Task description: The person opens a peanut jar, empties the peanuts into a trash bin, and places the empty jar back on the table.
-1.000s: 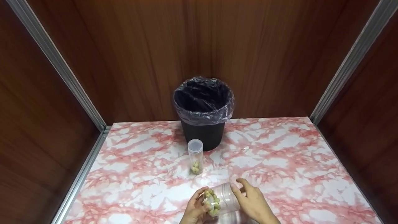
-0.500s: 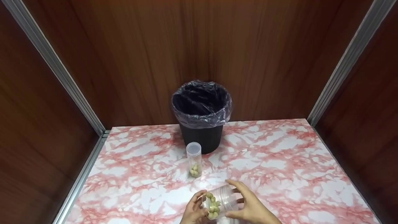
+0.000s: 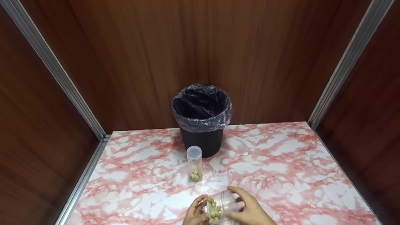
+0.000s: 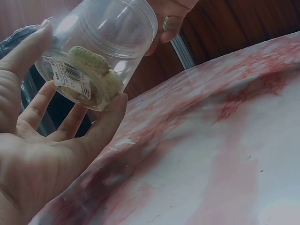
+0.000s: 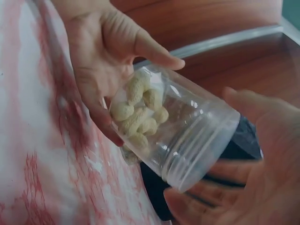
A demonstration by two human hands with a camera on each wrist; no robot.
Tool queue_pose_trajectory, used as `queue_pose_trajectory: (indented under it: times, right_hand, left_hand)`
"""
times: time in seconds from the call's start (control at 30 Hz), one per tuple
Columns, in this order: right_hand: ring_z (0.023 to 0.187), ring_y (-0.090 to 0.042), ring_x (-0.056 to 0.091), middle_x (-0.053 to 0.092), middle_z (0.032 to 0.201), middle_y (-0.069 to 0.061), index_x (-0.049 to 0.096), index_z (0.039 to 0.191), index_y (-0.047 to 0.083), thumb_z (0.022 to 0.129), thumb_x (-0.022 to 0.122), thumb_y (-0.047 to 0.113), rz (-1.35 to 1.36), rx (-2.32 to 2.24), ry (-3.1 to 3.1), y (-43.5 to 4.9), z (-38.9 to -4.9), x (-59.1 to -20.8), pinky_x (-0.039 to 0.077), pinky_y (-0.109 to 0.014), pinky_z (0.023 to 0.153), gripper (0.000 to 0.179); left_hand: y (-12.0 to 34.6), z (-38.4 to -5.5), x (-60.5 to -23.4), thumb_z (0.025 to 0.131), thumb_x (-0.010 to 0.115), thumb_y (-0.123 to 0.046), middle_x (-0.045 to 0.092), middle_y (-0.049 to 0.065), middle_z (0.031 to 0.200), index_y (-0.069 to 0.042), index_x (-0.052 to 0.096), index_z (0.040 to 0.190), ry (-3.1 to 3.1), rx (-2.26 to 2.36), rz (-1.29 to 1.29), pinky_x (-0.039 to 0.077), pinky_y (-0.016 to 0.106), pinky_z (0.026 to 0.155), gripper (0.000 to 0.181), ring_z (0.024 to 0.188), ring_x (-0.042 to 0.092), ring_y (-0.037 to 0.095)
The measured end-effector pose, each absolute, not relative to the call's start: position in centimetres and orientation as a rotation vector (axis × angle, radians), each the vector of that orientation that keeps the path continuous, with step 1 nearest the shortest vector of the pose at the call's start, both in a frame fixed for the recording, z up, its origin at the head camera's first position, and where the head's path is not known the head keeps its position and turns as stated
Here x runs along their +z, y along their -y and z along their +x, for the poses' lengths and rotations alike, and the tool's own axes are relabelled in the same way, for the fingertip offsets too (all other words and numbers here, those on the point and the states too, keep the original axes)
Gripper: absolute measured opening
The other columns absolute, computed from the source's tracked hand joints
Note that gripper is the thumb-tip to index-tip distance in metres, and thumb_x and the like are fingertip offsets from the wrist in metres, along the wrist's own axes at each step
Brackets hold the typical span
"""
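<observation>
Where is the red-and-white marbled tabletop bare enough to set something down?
The tabletop has two bare stretches: left, between the brown left wall and the tall clear tube; right, between the right hand and brown right wall. Crowded: the middle, with black lined bin, tube, left hand and clear plastic peanut jar.
</observation>
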State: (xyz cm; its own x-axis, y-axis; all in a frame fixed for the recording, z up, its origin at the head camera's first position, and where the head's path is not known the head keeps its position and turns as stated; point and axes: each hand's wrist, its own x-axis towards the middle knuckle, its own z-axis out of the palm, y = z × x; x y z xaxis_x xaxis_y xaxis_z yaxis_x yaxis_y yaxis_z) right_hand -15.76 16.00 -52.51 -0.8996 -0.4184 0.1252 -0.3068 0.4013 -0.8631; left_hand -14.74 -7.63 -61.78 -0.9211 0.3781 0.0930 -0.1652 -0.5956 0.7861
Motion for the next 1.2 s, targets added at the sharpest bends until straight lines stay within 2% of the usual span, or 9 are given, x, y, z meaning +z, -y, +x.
queue_pose_trajectory:
  times: [0.07,0.17,0.3,0.5,0.63,0.77,0.87,1.03,1.2]
  right_hand:
    - [0.105,-0.031,0.053,0.049,0.135,-0.014,0.047,0.140,0.012,0.077,0.084,0.027,-0.829,-1.581,-2.481,-16.3,-15.8,-53.0,0.053,-0.036,0.075,0.075]
    - [0.112,-0.027,0.050,0.048,0.137,-0.010,0.046,0.141,0.014,0.073,0.087,0.020,-1.013,-1.622,-2.446,-16.6,-15.9,-53.6,0.052,-0.038,0.079,0.079]
    - [0.112,-0.024,0.048,0.048,0.137,-0.008,0.044,0.143,0.013,0.073,0.087,0.022,-1.054,-1.649,-2.443,-16.8,-15.9,-53.9,0.051,-0.040,0.080,0.082]
    - [0.109,-0.024,0.050,0.050,0.134,-0.011,0.048,0.138,0.017,0.073,0.087,0.027,-0.887,-1.676,-2.516,-17.7,-16.1,-54.2,0.051,-0.038,0.080,0.077]
    - [0.104,-0.020,0.053,0.056,0.127,-0.007,0.056,0.128,0.016,0.066,0.090,0.023,-0.742,-1.658,-2.727,-19.1,-16.7,-55.0,0.052,-0.037,0.075,0.070]
    - [0.103,-0.029,0.057,0.062,0.117,-0.007,0.064,0.116,0.009,0.059,0.093,0.023,-0.578,-1.492,-3.043,-21.6,-18.1,-56.3,0.050,-0.048,0.083,0.066]
    - [0.103,-0.039,0.057,0.063,0.113,-0.016,0.066,0.112,0.002,0.058,0.093,0.028,-0.470,-1.313,-3.212,-24.0,-19.1,-57.2,0.044,-0.056,0.089,0.065]
    - [0.103,-0.050,0.053,0.057,0.121,-0.029,0.062,0.118,-0.002,0.063,0.090,0.036,-0.229,-1.066,-3.204,-27.3,-19.8,-57.7,0.043,-0.063,0.087,0.073]
    - [0.103,-0.050,0.049,0.048,0.129,-0.033,0.056,0.125,-0.003,0.066,0.087,0.043,-0.106,-0.918,-3.120,-28.8,-19.5,-58.2,0.046,-0.064,0.082,0.081]
  left_hand:
    - [7.8,-14.6,-62.0,0.091,0.067,-0.010,0.053,0.008,0.126,-0.006,0.043,0.139,-1.217,2.531,0.366,0.053,0.034,0.086,0.054,0.112,0.056,0.024]
    - [8.0,-14.4,-62.3,0.092,0.066,-0.012,0.052,0.008,0.128,-0.003,0.039,0.141,-1.229,2.534,0.398,0.050,0.035,0.091,0.056,0.114,0.055,0.022]
    - [8.1,-14.3,-62.5,0.093,0.065,-0.011,0.052,0.009,0.130,-0.003,0.039,0.141,-1.191,2.544,0.454,0.047,0.037,0.096,0.056,0.117,0.053,0.023]
    - [8.5,-14.1,-62.5,0.093,0.064,-0.007,0.052,0.010,0.129,-0.009,0.043,0.139,-1.140,2.550,0.391,0.051,0.041,0.091,0.051,0.115,0.055,0.026]
    - [8.6,-13.9,-62.2,0.094,0.061,-0.005,0.050,0.010,0.128,-0.007,0.039,0.142,-1.130,2.546,0.326,0.051,0.043,0.090,0.053,0.115,0.054,0.027]
    - [8.4,-13.9,-62.1,0.094,0.060,-0.004,0.050,0.010,0.129,-0.004,0.036,0.143,-1.138,2.544,0.303,0.050,0.043,0.092,0.055,0.116,0.053,0.025]
    - [8.3,-14.0,-61.9,0.094,0.060,-0.005,0.051,0.011,0.128,-0.002,0.035,0.143,-1.169,2.550,0.285,0.050,0.040,0.093,0.055,0.116,0.053,0.024]
    - [8.3,-14.1,-61.6,0.095,0.059,-0.004,0.051,0.012,0.129,0.000,0.035,0.143,-1.171,2.554,0.239,0.049,0.039,0.095,0.055,0.116,0.054,0.026]
    - [8.4,-13.9,-61.5,0.095,0.058,-0.003,0.051,0.012,0.129,0.003,0.031,0.145,-1.217,2.537,0.261,0.049,0.040,0.095,0.057,0.117,0.053,0.026]
